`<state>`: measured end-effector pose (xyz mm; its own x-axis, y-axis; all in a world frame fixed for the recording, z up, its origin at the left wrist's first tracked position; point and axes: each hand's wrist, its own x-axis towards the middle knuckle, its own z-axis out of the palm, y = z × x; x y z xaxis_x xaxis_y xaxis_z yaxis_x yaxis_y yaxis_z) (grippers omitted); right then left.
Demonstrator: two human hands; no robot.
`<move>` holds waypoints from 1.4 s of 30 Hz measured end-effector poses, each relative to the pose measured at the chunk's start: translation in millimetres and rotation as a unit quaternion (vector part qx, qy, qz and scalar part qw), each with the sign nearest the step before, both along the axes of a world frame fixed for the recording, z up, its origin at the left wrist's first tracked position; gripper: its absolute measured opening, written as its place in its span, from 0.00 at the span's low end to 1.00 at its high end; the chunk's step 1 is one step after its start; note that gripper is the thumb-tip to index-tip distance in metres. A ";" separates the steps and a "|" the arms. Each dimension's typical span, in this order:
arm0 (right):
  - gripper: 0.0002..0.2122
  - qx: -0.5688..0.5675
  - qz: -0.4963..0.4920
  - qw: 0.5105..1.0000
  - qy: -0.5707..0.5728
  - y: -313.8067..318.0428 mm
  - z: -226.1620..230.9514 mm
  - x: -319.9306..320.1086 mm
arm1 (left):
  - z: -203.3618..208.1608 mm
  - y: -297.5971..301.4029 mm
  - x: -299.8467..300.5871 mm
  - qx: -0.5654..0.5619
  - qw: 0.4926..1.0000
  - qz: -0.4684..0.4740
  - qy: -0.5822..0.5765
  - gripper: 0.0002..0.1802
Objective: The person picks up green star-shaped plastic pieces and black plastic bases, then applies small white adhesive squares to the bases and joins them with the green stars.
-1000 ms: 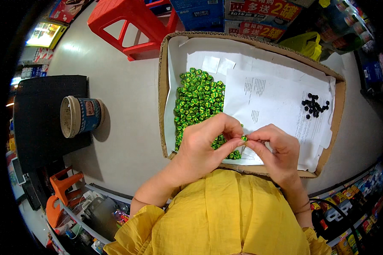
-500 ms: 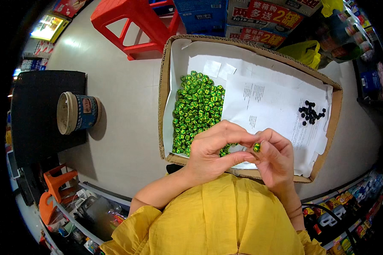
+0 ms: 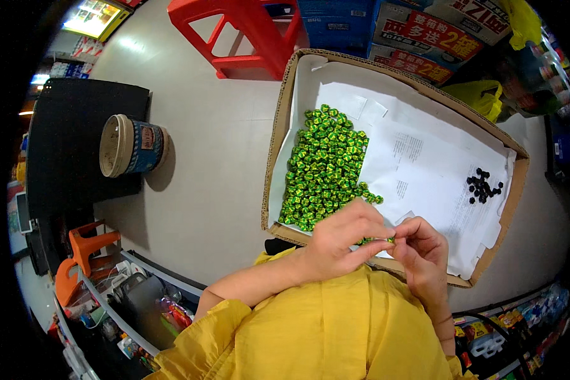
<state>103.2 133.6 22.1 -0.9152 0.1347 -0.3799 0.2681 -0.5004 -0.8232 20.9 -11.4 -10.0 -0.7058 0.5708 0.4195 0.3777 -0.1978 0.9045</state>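
A small green-and-yellow faceted ball (image 3: 391, 240) shows between the fingertips of both hands, above the near edge of a shallow cardboard box (image 3: 271, 152). My left hand (image 3: 345, 239) pinches it from the left, fingers closed. From the other side, the thumb and forefinger of my right hand (image 3: 426, 253) close on it too; its other fingers are curled. Most of the ball is covered by fingertips. Left of my hands, a heap of matching green-and-yellow balls (image 3: 326, 168) fills the box's left part. Small black pieces (image 3: 483, 186) lie in a loose cluster at the right end.
White paper (image 3: 424, 145) lines the box. To the left, a blue-and-cream bucket (image 3: 147, 149) lies by a black board (image 3: 76, 145). Beyond the box are a red plastic stool (image 3: 234, 38), stacked cartons (image 3: 418, 35) and a yellow bag (image 3: 481, 98). Goods-filled shelves flank me.
The view has shifted, so the box sits further right and lower. My fingertips have drawn together around the ball, which showed more plainly in my right hand before.
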 end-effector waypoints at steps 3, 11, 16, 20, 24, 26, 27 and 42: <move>0.06 0.023 0.048 0.998 -0.021 3.9 -1.2 -0.9 | -1.3 -1.2 0.6 -0.029 0.997 0.006 0.067 0.14; 0.04 -0.043 0.025 0.999 0.017 0.6 -13.3 2.4 | 3.1 -5.7 0.4 -0.019 0.998 -0.027 0.062 0.17; 0.04 -0.075 0.043 0.996 0.016 2.6 -15.2 7.2 | 7.0 -6.4 1.3 -0.009 0.997 -0.013 0.077 0.14; 0.08 -0.129 0.050 0.990 -0.036 3.0 -17.4 5.1 | 5.5 -4.3 1.4 -0.011 0.998 0.040 0.047 0.14; 0.11 -0.144 0.028 0.989 -0.028 -2.2 -15.3 1.2 | 8.9 -6.3 -1.3 -0.013 0.998 0.047 0.048 0.15; 0.09 -0.083 0.018 0.996 -0.029 -3.4 -13.1 2.4 | 10.6 -4.3 -1.2 -0.028 0.994 0.081 0.063 0.14; 0.08 -0.025 0.012 0.999 -0.027 -3.9 -12.0 2.5 | 10.6 -3.8 -2.3 -0.028 0.995 0.079 0.063 0.14; 0.04 -0.066 0.042 0.997 -0.018 1.2 -4.7 1.9 | 9.5 -11.8 -9.4 -0.009 0.988 -0.113 -0.108 0.18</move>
